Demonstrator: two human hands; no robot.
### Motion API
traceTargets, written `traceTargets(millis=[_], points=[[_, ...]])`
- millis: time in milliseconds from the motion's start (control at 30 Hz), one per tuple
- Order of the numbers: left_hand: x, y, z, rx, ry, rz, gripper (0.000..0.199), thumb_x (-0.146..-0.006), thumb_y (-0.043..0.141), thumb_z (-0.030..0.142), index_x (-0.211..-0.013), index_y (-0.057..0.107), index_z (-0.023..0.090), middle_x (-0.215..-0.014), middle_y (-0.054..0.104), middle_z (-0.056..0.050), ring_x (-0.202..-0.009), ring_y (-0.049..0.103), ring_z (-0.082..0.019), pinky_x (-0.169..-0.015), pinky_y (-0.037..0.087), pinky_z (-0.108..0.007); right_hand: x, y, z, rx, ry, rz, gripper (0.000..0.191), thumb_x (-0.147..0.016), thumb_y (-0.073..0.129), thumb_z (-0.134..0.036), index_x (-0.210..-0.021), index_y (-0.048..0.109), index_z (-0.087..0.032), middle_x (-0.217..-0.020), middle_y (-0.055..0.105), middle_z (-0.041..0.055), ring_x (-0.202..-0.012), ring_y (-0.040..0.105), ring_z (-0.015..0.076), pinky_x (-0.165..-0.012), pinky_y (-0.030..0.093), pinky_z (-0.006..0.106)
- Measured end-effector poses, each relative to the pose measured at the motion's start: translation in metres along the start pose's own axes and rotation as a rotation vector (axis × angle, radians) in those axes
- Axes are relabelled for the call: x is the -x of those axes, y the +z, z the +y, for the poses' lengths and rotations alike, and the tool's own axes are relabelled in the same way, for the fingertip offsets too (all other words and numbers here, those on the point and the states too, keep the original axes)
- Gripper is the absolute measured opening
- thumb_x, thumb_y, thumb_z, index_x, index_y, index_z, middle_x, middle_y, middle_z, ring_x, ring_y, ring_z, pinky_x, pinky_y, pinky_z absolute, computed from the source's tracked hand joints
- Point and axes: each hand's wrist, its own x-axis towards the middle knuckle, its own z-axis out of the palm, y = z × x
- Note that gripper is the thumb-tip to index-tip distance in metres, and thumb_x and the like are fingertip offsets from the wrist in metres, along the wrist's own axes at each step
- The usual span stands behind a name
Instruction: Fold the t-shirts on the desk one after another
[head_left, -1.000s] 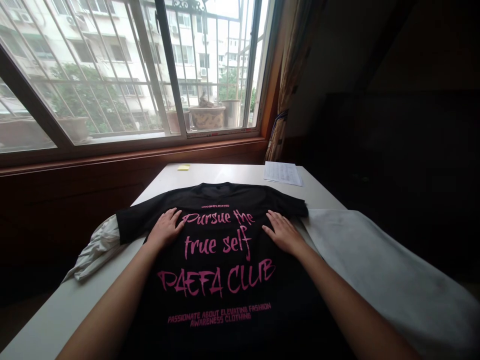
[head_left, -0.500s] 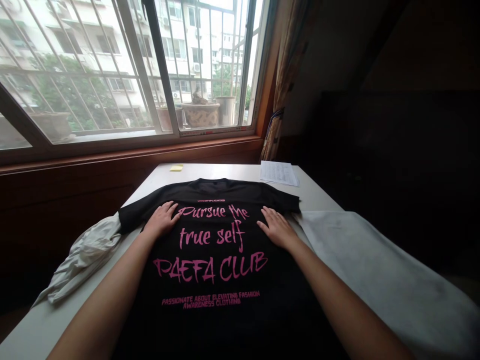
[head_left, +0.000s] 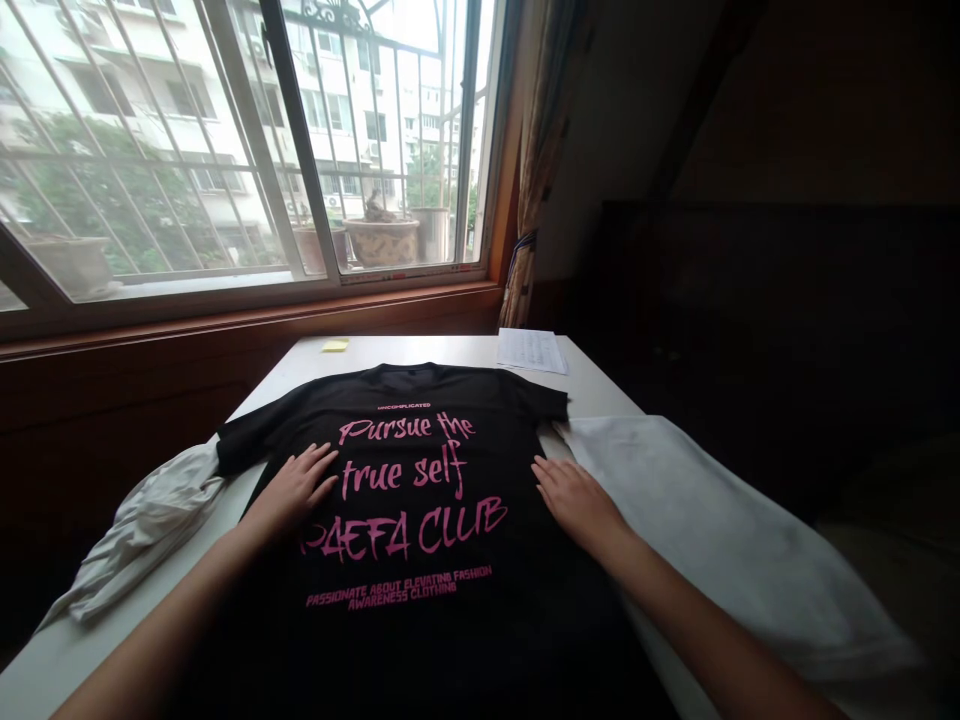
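Observation:
A black T-shirt [head_left: 420,630] with pink lettering lies spread out, print side up, its collar toward the window. My left hand [head_left: 295,484] rests flat on the shirt's left side, beside the lettering, with its fingers stretched out. On the opposite side, my right hand [head_left: 576,496] lies with fingers extended over the shirt's right edge, just below the sleeve. Neither hand grips the fabric. The lower end of the shirt runs out of view toward me.
The shirt lies on a white table [head_left: 600,385]. Crumpled light cloth [head_left: 150,535] hangs at the left edge, and a grey-white cloth [head_left: 720,530] spreads at the right. Papers [head_left: 531,350] and a yellow sticky note [head_left: 335,346] lie at the far end, below a barred window [head_left: 375,150].
Both hands have slid down the shirt toward me, from beside the top line of lettering to lower along the sides. The camera view has turned slightly to the right.

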Motion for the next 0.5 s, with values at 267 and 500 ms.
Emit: traceTargets(millis=[267,500], points=[[0.091,-0.04,0.071,0.088,0.194,-0.09,0.034,-0.099,0.055,0.04,-0.13,0.064,0.033,-0.127,0.065,-0.004,-0.114,0.062,-0.022,-0.1,0.053,-0.037,0.04,-0.06,0.005,-0.071,0.047,-0.12,0.014,-0.095,0.059,-0.018,-0.091,0.072,-0.023,-0.096,0.069,0.0048,-0.092,0.065,0.0211,-0.075,0.05,0.03],[0.086,-0.048,0.11,-0.026,0.138,-0.206,0.033,-0.094,0.051,0.011,-0.121,0.066,0.022,-0.12,0.066,-0.009,-0.107,0.065,-0.023,-0.092,0.055,-0.036,0.025,-0.064,-0.004,-0.034,0.053,-0.269,0.015,-0.092,0.058,-0.015,-0.085,0.069,-0.021,-0.092,0.07,0.0041,-0.085,0.069,0.0193,-0.065,0.043,0.026]])
